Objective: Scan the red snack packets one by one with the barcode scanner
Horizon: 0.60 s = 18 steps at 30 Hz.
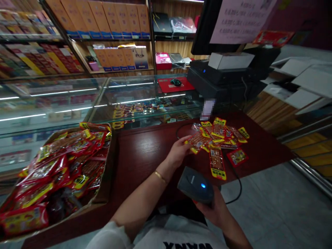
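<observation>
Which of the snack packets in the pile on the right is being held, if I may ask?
The leftmost packet, gripped at its left edge by the left hand; the other packets there are not held.

Dim, darkest toward two o'clock. White streaks glare along the glass display counter [77, 84] from nine to ten; sheen whitens the wooden tabletop [145, 164] at eight; the barcode scanner [195, 185] glows blue at five. Leftmost shelf boxes [46, 57] blur.

The right hand [214, 209] grips a barcode scanner [195, 186] while the left hand [179, 150] holds a snack packet [198, 140].
</observation>
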Available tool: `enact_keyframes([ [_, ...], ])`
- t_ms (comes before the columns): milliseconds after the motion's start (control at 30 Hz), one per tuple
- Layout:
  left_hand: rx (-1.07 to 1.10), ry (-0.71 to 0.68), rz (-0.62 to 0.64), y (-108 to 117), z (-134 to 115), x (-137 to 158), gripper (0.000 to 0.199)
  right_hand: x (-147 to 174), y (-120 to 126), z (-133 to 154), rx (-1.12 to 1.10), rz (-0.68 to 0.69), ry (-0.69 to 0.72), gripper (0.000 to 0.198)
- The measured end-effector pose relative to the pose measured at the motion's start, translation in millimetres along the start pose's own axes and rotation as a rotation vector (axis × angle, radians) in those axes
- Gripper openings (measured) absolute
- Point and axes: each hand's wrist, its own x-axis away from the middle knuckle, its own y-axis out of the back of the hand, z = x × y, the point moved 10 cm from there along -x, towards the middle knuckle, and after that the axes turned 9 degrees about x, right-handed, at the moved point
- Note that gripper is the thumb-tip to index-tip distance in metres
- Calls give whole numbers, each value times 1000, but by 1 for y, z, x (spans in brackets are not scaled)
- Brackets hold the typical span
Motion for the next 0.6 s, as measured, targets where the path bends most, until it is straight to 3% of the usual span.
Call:
enact_keyframes([
  [67, 0, 87, 132, -41, 12, -25, 48, 1, 4, 2, -31, 4, 17, 24],
  [133, -67, 119, 155, -54, 16, -36, 45, 0, 8, 2, -34, -11, 20, 25],
  [200, -169, 81, 79, -39, 12, -30, 41, 0, 8, 0, -24, -16, 14, 25],
  [267, -287, -3, 1, -11, 0, -6, 37, 1, 4, -7, -16, -11, -9, 25],
  [333, -430, -160, -63, 20, -24, 35, 30, 4, -3, -15, -21, -2, -48, 25],
  [433, -715, -483, -217, 62, -84, 122, 24, 7, -18, -29, -39, 27, -122, 28],
  [533, -1082, -733, -556, 100, -157, 222, 26, 2, -34, -37, -46, 75, -156, 36],
  [600, -1366, -820, -833, 119, -200, 284, 26, -5, -44, -37, -63, 102, -158, 38],
])
